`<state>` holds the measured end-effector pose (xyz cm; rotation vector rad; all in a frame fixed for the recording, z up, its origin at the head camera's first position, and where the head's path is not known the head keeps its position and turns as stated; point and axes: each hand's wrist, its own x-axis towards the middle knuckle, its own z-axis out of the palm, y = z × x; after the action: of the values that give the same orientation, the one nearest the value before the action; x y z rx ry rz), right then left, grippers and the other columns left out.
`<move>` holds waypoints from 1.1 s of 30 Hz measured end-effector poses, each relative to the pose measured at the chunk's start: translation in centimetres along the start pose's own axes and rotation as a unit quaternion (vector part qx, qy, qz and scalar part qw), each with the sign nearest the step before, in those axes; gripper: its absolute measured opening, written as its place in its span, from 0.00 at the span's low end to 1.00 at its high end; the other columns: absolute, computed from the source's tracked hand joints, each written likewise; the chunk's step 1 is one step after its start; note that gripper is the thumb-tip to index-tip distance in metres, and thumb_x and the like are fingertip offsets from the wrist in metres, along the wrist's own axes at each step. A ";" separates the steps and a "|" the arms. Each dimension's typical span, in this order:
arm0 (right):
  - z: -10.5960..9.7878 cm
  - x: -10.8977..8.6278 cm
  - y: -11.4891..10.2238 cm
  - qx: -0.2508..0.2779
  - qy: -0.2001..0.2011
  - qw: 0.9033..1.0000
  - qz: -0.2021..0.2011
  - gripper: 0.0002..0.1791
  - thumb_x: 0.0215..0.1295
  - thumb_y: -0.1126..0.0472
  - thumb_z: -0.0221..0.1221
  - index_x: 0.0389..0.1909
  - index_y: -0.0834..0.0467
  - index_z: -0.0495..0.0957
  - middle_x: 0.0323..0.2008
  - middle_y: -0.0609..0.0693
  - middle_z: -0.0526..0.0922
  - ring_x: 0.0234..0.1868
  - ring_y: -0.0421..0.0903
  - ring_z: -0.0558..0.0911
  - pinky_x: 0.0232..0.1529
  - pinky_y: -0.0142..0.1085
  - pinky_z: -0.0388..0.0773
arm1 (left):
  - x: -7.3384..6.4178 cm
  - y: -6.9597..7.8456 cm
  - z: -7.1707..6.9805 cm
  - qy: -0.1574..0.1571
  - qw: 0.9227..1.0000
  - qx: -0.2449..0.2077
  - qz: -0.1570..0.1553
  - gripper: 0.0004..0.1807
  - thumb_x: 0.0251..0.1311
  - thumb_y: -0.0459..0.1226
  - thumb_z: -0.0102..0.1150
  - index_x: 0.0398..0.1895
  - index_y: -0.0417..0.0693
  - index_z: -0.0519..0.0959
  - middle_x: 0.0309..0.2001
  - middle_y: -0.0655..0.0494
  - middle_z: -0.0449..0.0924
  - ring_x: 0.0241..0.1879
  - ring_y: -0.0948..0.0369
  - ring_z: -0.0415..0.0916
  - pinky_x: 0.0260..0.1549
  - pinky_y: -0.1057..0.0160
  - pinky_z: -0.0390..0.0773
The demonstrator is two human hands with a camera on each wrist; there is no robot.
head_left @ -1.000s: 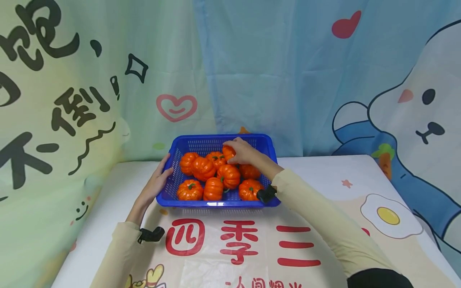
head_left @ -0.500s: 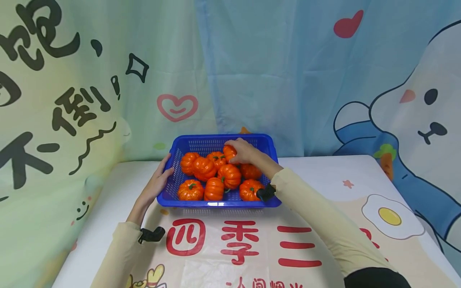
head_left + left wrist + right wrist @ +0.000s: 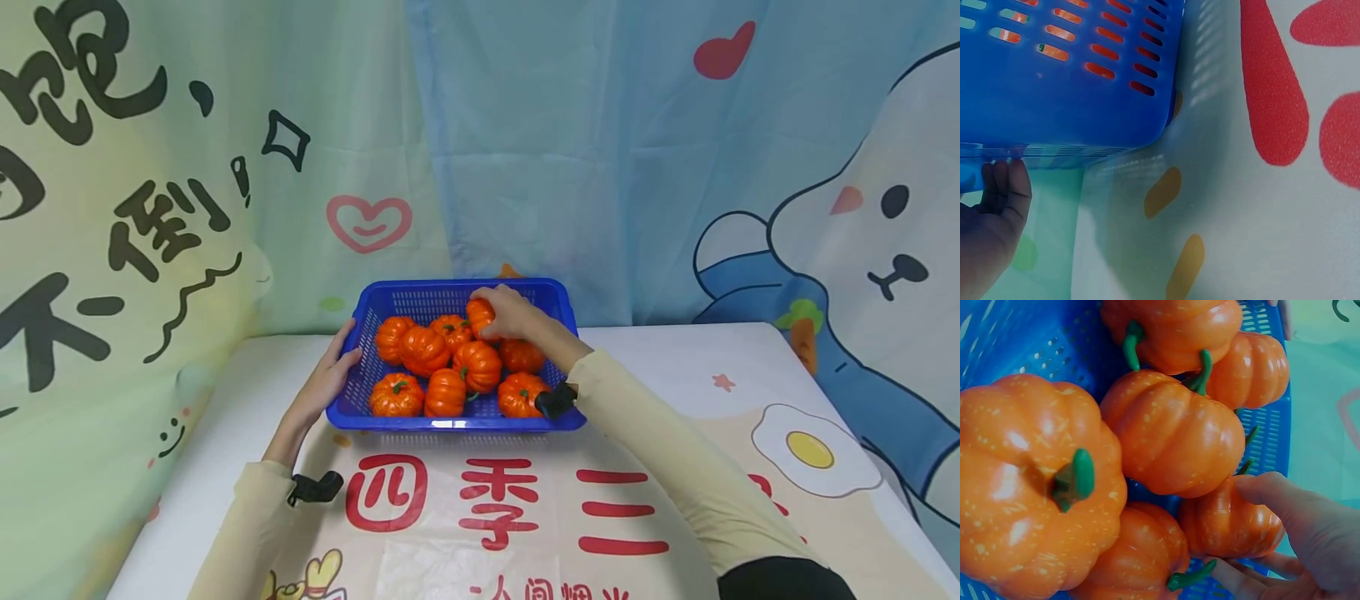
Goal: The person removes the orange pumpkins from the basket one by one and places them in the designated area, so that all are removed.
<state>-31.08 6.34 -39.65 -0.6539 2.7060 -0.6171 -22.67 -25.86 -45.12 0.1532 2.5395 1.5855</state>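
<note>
Blue basket [image 3: 453,426] sits toward the table's far edge, its back rim close to the curtain [image 3: 525,133]; whether they touch, cannot tell. White tabletop [image 3: 637,358] shows to the left and right of it, a printed sheet design in front. Inside, orange pumpkins [image 3: 445,393] cluster toward the middle and front. Bare basket floor shows in the gap between the front middle pumpkin and the front right pumpkin [image 3: 517,393], and in a strip along the left wall.

Right hand [image 3: 513,315] is in the rear part of the basket, thumb on one side and fingers on the other, pinching a small pumpkin [image 3: 480,315] (close neighbours crowd its near side). From the right wrist, the thumb lies near its green stem.

Left hand [image 3: 326,380] at the left rim: thumb over the edge, other fingers along the outside; the left wrist view shows the fingertips close together, curled up against the rim.

Hard to make out: the held pumpkin's far side, covered by the hand; whether its base touches the basket, unclear. The black wrist device [image 3: 556,402] overlaps the front right pumpkin. Left wrist view cuts off most of the basket.
</note>
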 end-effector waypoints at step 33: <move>-2.1 -6.0 0.7 0.118 0.082 0.988 -0.062 0.34 0.56 0.55 0.68 0.65 0.54 0.69 0.64 0.58 0.71 0.60 0.57 0.74 0.55 0.52 0.79 | -0.7 1.7 -0.1 -0.015 1.000 -0.023 -0.010 0.35 0.74 0.39 0.37 0.79 0.52 0.38 0.79 0.42 0.35 0.76 0.39 0.38 0.72 0.34 0.39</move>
<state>-26.94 10.53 -37.05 -0.7414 2.6922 -1.0477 -21.98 -25.35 -43.52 0.1462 2.4727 1.6204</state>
